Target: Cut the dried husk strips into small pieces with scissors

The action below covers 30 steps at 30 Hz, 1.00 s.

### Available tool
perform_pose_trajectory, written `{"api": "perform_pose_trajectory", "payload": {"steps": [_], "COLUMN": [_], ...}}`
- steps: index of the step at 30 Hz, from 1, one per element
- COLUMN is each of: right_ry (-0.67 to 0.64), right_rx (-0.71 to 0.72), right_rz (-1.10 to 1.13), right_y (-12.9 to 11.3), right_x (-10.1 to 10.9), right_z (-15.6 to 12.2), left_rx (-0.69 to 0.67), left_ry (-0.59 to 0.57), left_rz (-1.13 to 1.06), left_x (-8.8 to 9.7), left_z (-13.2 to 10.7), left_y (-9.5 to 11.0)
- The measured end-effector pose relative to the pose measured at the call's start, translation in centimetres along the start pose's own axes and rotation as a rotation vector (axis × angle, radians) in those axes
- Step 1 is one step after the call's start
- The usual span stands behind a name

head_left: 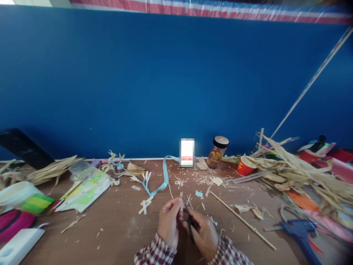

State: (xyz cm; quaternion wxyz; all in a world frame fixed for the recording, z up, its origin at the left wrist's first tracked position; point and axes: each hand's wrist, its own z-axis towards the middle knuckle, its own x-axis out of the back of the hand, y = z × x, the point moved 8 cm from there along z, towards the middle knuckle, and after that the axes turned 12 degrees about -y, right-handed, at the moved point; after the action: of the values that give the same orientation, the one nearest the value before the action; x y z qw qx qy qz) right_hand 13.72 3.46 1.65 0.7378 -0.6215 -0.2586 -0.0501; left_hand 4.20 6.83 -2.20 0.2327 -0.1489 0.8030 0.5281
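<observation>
My left hand [170, 221] is closed in a pinch on a thin pale strip [181, 209] that looks like dried husk. My right hand [204, 232] grips scissors by their black handles [190, 227], with the narrow blades pointing away from me, close beside the strip. Whether the blades touch it I cannot tell. Pale clippings [180, 182] lie scattered beyond both hands. To the left, a light blue ribbon [164, 175] curls across the table near a blue-stemmed sprig with pale tips [146, 183] and crossed pale strips [145, 206].
A lidded jar [217, 152] and a red paper cup [246, 165] stand near the blue wall. On the right are a thin stick [242, 219], a blue glue gun [300, 232] and heaped dried husks [295, 169]. A painted sheet [85, 191] and white cup [16, 195] are left.
</observation>
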Motion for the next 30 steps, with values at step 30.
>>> {"api": "perform_pose_trajectory", "payload": {"steps": [30], "right_ry": [0.043], "right_rx": [-0.028], "right_rz": [-0.061], "right_y": [-0.3], "right_x": [0.7], "right_z": [-0.1], "left_rx": [-0.022], "left_ry": [0.071], "left_rz": [0.058], "left_x": [0.9], "left_z": [0.3], "left_y": [0.1]}}
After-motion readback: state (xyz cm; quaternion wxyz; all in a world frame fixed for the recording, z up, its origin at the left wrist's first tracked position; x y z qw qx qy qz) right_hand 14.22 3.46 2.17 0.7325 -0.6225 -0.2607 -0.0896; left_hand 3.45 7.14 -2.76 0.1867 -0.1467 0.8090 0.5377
